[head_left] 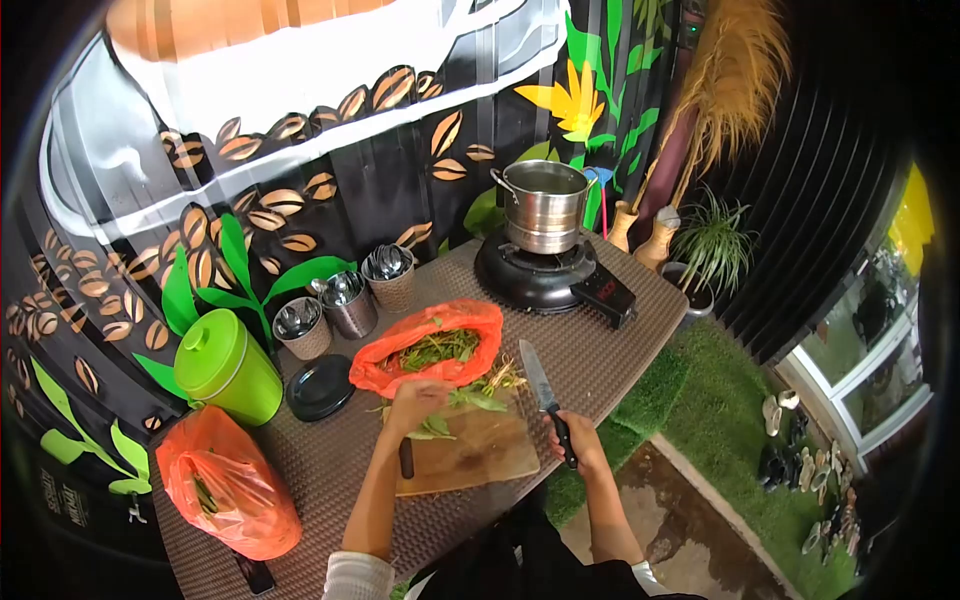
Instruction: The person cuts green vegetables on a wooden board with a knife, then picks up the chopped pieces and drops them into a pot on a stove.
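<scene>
My right hand [577,438] grips a kitchen knife [540,378] by its black handle, blade pointing up and away, at the right side of the wooden cutting board [480,455]. Over the board's far left part, my left hand [415,403] has its fingers drawn together beside the rim of an open red plastic bag [375,372]. What those fingers hold, if anything, is hidden. Leafy greens [440,347] fill that bag. Loose leaves [433,429] and cut stems [503,378] lie on and behind the board.
A steel pot [545,215] stands on a black portable stove [525,275] at the back right. Cutlery cups [350,308], a black lid [318,388], a green canister [230,370], a second red bag [235,490] and a phone [254,575] occupy the table's left side.
</scene>
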A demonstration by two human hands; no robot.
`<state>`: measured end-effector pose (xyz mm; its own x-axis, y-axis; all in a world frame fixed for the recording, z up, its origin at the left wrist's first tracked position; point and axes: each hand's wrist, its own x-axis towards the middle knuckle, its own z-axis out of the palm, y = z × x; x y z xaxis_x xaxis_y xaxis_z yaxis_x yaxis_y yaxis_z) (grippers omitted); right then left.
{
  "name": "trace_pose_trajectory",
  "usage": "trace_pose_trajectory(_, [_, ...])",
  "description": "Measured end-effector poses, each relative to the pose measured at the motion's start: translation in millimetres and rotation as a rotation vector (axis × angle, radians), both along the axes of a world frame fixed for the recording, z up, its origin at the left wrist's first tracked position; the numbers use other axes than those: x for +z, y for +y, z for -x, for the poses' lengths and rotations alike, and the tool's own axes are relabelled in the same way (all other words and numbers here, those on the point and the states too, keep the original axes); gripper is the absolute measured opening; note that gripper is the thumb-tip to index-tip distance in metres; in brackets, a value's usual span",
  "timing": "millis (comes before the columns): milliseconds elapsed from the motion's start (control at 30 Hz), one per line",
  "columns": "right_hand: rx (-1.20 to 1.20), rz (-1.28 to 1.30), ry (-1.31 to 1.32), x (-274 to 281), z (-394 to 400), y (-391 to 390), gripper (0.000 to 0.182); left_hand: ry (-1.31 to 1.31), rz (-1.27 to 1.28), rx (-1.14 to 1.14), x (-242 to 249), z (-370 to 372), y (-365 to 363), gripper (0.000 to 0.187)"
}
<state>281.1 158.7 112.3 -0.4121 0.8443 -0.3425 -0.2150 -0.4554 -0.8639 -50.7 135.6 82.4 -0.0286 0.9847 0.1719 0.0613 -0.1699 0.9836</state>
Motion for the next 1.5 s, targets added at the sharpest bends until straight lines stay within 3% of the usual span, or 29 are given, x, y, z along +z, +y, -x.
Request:
trace_pose_trajectory(100, [-0.013,0.011,0.014,-15.7,5.9,-43.4,0.029,0.094,0.211,-0.015,-43.0,17.3,-41.1,0.023])
trace_pose_trajectory(167, [-0.065,0.017,-0.041,-12.4,10.4,-68.4,0.028,0.532,0.23,0.096,-39.3,6.7,-64.3,0.025])
trace_pose_trajectory(233, [-0.089,0.015,-0.053,-14.7,10.0,-88.2,0.029,0.595,0.268,0.12,-52.6,1.9,-72.4,0.025])
trace_pose_trajectory(300, [-0.102,0.01,-0.061,-15.3,11.8,-101.4,0.029,0.625,0.096,0.255,-58.8,-4.5,-75.4,0.022])
trace_pose_trajectory(433, [-0.099,0.01,-0.097,-13.9,15.2,-118.6,0.03,0.53,0.091,0.219,-63.1,-8.7,-78.2,0.017])
trace_pose_trajectory(533, [-0.087,0.01,-0.09,-12.1,19.2,-123.1,0.03,0.635,-0.039,0.208,-73.3,-8.5,-74.8,0.012])
trace_pose_trajectory(600, [-0.076,0.014,-0.098,-15.8,23.0,-122.4,0.03,0.925,-0.139,0.28,-67.2,-15.7,-79.6,0.01])
trace_pose_trajectory(767, [-0.047,-0.043,-0.26,-28.1,31.5,-119.9,0.028,0.754,-0.141,0.2,-51.5,-45.1,-74.4,0.008])
trace_pose_trajectory(900, [-0.136,-0.553,-0.711,-80.1,39.1,-126.3,0.026,0.61,-0.059,0.08,-71.5,-69.7,-62.6,0.01])
trace_pose_trajectory(967, [-0.122,-0.574,-0.779,-90.1,38.5,-130.0,0.026,0.65,-0.099,0.107,-65.8,-82.8,-65.6,0.011])
trace_pose_trajectory(1033, [-0.097,-0.628,-1.033,-79.1,42.7,-139.0,0.031,0.69,-0.136,0.129,-73.1,-91.1,-68.6,0.013])
trace_pose_trajectory(1300, [0.036,-0.68,-1.217,-66.5,54.9,-143.2,0.031,0.683,-0.212,0.258,-83.3,-95.1,-77.6,0.02])
trace_pose_trajectory(1500, [0.06,-0.706,-1.269,-62.9,60.3,-135.0,0.029,0.753,-0.263,0.231,-77.0,-97.0,-82.7,0.022])
